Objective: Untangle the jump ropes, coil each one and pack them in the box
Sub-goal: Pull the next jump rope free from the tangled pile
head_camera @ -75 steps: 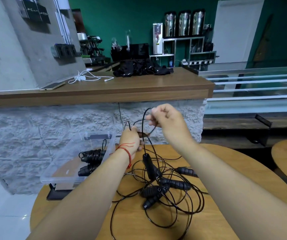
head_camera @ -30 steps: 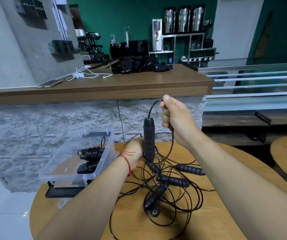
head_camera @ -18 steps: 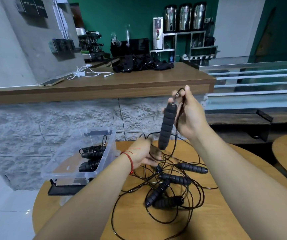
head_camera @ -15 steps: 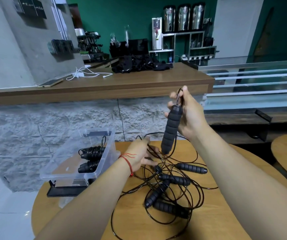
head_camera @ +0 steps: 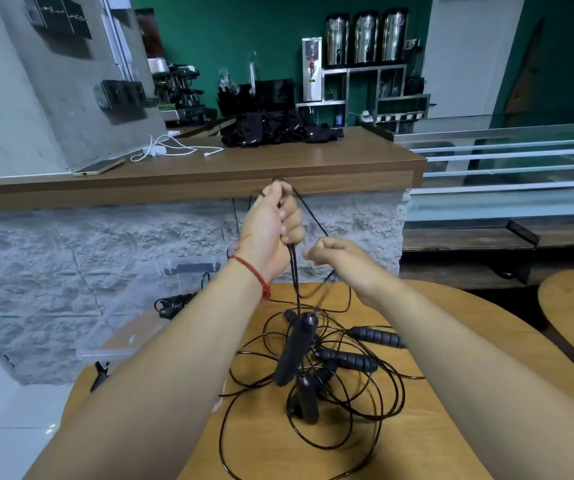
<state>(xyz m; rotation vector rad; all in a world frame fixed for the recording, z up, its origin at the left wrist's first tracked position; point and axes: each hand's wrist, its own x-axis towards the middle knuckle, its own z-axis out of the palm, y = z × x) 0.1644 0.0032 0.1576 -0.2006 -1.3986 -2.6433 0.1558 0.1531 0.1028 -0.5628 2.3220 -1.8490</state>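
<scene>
Near edge: both forearms in frame over round wooden desk [head_camera: 271, 441]. Tangle of jump ropes [head_camera: 347, 361] lay mid-desk: thin black cords looped over each other, several black ribbed handles in the pile, one [head_camera: 379, 337] sticking out to the right. One more handle [head_camera: 292, 351] hung tilted off a cord [head_camera: 294, 268] above the pile. Couldn't tell if its lower end touched the heap.

Box [head_camera: 129, 313]: clear plastic, no lid on it, at desk's left edge, well apart from the tangle. Inside, one coiled rope [head_camera: 174, 301] visible. Rest of the interior hidden by left forearm, so count unknown.

Left hand [head_camera: 271, 230] was raised above the desk, red string bracelet [head_camera: 251, 270] on the wrist. Its fingers [head_camera: 290, 220] were curled tight round the cord, which dropped straight down from the fist to the hanging handle.

Right hand [head_camera: 344, 263] sat just beside and lower. Its fingers [head_camera: 323, 242] were loosely bent, thumb near index. A 2nd run of cord came off the top of the left fist and passed in at the right index. Couldn't tell if it was pinched or just running through.

Behind: stone-faced wooden bar [head_camera: 278, 168] with phone [head_camera: 98, 167], white cable [head_camera: 161, 150], black fabric pile [head_camera: 275, 131]. Three steel urns [head_camera: 365, 38] at green back wall.
</scene>
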